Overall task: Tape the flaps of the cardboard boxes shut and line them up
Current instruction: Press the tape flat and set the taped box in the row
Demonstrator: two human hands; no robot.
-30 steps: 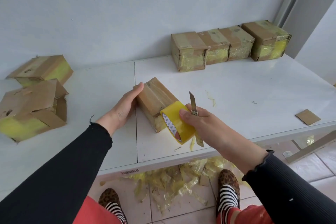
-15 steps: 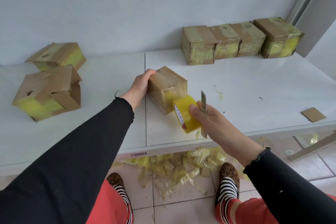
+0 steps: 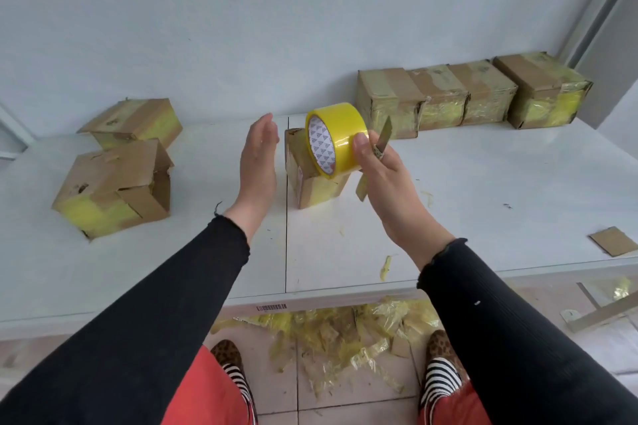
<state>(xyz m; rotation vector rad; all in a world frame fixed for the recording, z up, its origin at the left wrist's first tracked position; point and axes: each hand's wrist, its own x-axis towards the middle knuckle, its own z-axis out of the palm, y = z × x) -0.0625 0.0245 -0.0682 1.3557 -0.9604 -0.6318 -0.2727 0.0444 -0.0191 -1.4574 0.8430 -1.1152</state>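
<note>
Here, right hand [image 3: 383,169] gripping tape roll [image 3: 336,138]

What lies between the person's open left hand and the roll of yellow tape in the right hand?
In the head view, only a gap shows between the left hand and the tape roll, with the small cardboard box on the white table showing behind.

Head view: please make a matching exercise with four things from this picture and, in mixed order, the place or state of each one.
Things:
1. roll of yellow tape
2. left hand
3. row of four taped boxes
4. cardboard scrap

Places or states:
A. at the table's right edge
B. along the wall at the back right
C. held in the right hand with a knife
D. open, holding nothing

Pairs: 1-C, 2-D, 3-B, 4-A
</note>
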